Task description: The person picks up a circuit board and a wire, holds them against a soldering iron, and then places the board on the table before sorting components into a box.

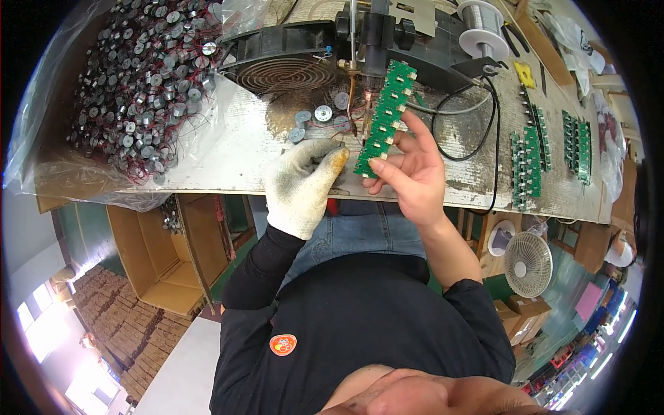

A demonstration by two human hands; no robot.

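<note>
My bare right hand (417,173) grips the lower end of a long green circuit board strip (387,114) between thumb and fingers. The strip leans upward, with small white connectors along its edge. Close to its lower left, my left hand (299,185), in a white glove with stained fingertips, is closed in a pinch. What those fingers hold is hidden. Just beyond both hands, an upright soldering fixture (373,52) stands with its tip partly behind the board. Several small round grey parts (323,113) lie on the table beyond my left hand.
A plastic-lined heap of round parts with red wires (149,83) fills the left side. A black fan with a wire guard (283,75) and a solder spool (482,28) stand behind. More green boards (527,162) lie right, past a black cable (496,138). An open carton (155,259) sits below left.
</note>
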